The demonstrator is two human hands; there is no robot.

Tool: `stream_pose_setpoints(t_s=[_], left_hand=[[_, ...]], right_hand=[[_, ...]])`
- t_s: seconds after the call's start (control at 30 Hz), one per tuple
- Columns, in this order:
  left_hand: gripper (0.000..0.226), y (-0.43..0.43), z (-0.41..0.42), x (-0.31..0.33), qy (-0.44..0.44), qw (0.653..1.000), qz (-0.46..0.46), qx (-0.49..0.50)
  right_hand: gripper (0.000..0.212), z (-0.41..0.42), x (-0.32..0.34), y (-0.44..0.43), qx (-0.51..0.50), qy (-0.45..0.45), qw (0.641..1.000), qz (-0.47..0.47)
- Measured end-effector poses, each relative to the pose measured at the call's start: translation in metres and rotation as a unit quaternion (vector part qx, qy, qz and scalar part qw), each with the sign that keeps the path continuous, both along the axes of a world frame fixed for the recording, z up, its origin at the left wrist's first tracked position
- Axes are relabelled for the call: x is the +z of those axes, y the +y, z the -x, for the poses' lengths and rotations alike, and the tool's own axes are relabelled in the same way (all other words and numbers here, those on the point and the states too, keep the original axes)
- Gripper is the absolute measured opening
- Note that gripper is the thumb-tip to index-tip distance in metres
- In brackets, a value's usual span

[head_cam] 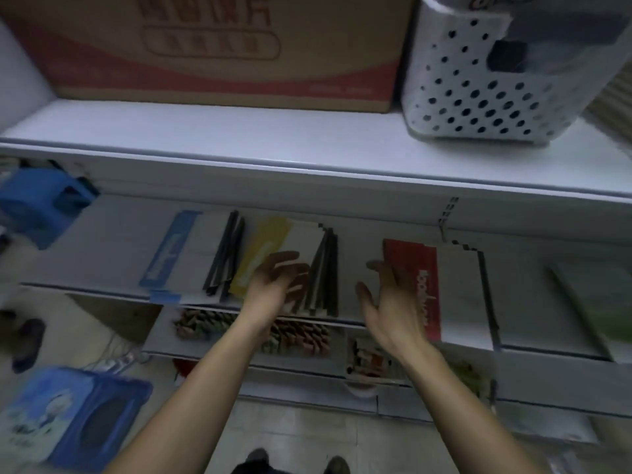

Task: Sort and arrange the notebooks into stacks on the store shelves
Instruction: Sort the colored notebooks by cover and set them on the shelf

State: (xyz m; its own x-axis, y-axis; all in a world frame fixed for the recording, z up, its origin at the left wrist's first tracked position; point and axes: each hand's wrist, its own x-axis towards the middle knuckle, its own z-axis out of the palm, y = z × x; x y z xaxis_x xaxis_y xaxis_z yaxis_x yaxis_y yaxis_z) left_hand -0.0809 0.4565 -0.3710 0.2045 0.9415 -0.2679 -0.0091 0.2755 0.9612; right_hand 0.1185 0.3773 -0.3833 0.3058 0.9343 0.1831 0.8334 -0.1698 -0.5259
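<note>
Left hand (278,280) over yellow-banded notebook stack (268,242), fingers loosely bent, grip unclear in blur. Right hand (393,302) spread, just beside red-banded notebook stack (412,263). Blue-banded notebook stack (167,251) leftmost.

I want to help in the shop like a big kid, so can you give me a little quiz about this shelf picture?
1. True or false: the white basket with holes stands right of the cardboard box on the top shelf.
2. Which notebook stack is the left hand over? A blue, B yellow, C red.
3. Fill in: the right hand is spread open beside the ___ stack.
Key: 1 true. 2 B, the yellow stack. 3 the red stack.
</note>
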Motion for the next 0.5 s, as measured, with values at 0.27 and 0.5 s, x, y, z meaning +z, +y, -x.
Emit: stream_pose_setpoints(t_s=[0.27, 0.5], left_hand=[[0.028, 0.043, 0.161, 0.001, 0.259, 0.945, -0.184, 0.073], [0.047, 0.126, 0.235, -0.020, 0.363, 0.920, -0.137, 0.059]], right_hand=[[0.050, 0.112, 0.012, 0.077, 0.115, 0.099, 0.986, 0.065], [0.029, 0.214, 0.008, 0.158, 0.063, 0.169, 0.977, 0.109]])
